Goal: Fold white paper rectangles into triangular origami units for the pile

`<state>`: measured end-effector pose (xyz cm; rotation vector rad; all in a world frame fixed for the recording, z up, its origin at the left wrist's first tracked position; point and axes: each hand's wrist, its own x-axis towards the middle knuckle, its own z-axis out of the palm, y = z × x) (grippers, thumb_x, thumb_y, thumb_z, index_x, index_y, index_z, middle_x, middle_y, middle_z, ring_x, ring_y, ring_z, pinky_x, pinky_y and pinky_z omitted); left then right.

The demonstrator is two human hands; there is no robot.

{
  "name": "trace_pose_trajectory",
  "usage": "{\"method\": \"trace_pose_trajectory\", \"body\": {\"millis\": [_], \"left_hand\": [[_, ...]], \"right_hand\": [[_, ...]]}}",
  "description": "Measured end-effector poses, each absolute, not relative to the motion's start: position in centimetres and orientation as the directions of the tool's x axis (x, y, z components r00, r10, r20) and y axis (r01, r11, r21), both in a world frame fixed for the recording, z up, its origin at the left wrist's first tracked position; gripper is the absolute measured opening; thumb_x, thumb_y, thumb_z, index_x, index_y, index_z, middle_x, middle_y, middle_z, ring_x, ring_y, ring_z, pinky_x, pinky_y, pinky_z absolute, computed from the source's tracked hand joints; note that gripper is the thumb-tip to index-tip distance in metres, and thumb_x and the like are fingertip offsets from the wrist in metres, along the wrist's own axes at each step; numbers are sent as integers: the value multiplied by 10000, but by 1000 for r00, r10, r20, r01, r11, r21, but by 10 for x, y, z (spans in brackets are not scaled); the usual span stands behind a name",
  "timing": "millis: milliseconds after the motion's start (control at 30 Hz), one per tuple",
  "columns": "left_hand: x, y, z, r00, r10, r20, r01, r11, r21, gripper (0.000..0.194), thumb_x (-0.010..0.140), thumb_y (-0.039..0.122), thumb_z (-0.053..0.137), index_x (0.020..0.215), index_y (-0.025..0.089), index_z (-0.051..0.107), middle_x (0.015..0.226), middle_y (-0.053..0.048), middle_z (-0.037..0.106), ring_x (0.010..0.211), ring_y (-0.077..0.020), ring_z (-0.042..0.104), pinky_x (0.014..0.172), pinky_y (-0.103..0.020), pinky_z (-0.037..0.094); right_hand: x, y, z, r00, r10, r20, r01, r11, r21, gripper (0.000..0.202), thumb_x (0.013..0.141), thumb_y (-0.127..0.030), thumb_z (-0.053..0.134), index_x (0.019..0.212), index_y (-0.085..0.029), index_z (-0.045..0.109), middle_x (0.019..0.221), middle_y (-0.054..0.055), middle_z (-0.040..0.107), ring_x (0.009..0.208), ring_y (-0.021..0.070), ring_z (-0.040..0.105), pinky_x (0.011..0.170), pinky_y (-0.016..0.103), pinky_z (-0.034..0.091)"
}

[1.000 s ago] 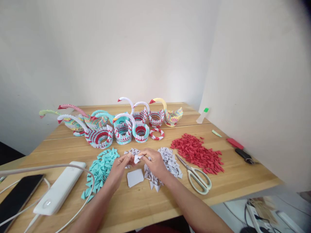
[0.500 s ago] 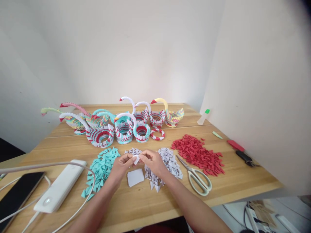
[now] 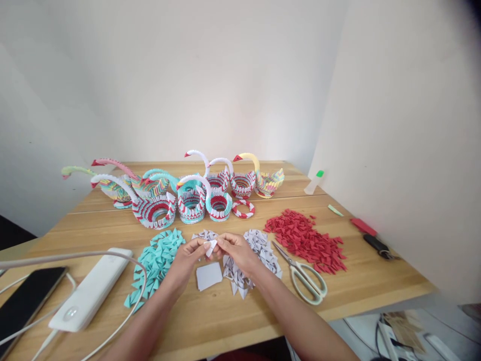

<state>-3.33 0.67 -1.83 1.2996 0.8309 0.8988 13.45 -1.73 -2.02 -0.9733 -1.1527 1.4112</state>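
A small white folded paper (image 3: 211, 247) is pinched between the fingers of both hands. My left hand (image 3: 189, 254) grips its left side, and my right hand (image 3: 237, 250) grips its right side. Just below them lies a stack of white paper slips (image 3: 209, 276). White folded pieces (image 3: 259, 250) are heaped beside and partly behind my right hand, with a smaller white pile (image 3: 205, 234) behind the fingers. Turquoise folded pieces (image 3: 158, 260) lie left of my left hand.
Paper swans (image 3: 154, 210) stand across the back, near a red-and-white ring (image 3: 243, 208). Right are red pieces (image 3: 304, 240), scissors (image 3: 306, 281), a bottle (image 3: 314, 182) and a black-handled tool (image 3: 377, 244). Left are a power bank (image 3: 92, 291), cable and phone (image 3: 30, 301).
The white paper between my fingers has changed its shape and now looks more pointed. Both hands remain in nearly the same place.
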Motion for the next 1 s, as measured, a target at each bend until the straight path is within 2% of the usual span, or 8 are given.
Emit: {"method": "trace_pose_trajectory", "body": {"millis": [200, 833, 933, 1000], "left_hand": [[-32, 6, -17, 446, 895, -19, -96, 69, 993, 257, 816, 380, 606, 693, 154, 616, 660, -14, 617, 633, -137, 529, 636, -225, 407], [-33, 8, -19, 420, 907, -13, -41, 33, 999, 278, 804, 399, 599, 682, 150, 618, 642, -12, 615, 615, -135, 516, 618, -219, 401], [-32, 7, -19, 400, 916, 11, 4, -14, 1000, 278, 798, 405, 593, 675, 157, 615, 632, -14, 614, 604, -146, 519, 605, -232, 401], [-32, 5, -19, 363, 928, 88, 85, -127, 988, 261, 805, 391, 581, 684, 165, 625, 651, -21, 625, 625, -161, 533, 622, -249, 402]], "right_hand": [[134, -17, -23, -157, 987, 18, -259, -24, -966, 307, 789, -445, 672, 780, -139, 661, 724, 17, 637, 616, 97, 562, 627, 220, 448], [135, -16, -18, -140, 990, -1, -200, -29, -979, 244, 757, -382, 701, 755, -139, 681, 706, 19, 646, 588, 92, 551, 598, 213, 441], [135, -16, -19, -132, 991, 8, -173, -15, -985, 230, 765, -374, 684, 761, -144, 675, 710, 16, 645, 595, 98, 549, 600, 219, 436], [134, -17, -19, -113, 993, 31, -113, 18, -993, 208, 786, -351, 652, 760, -145, 668, 691, 8, 634, 591, 100, 536, 595, 219, 425]]}}
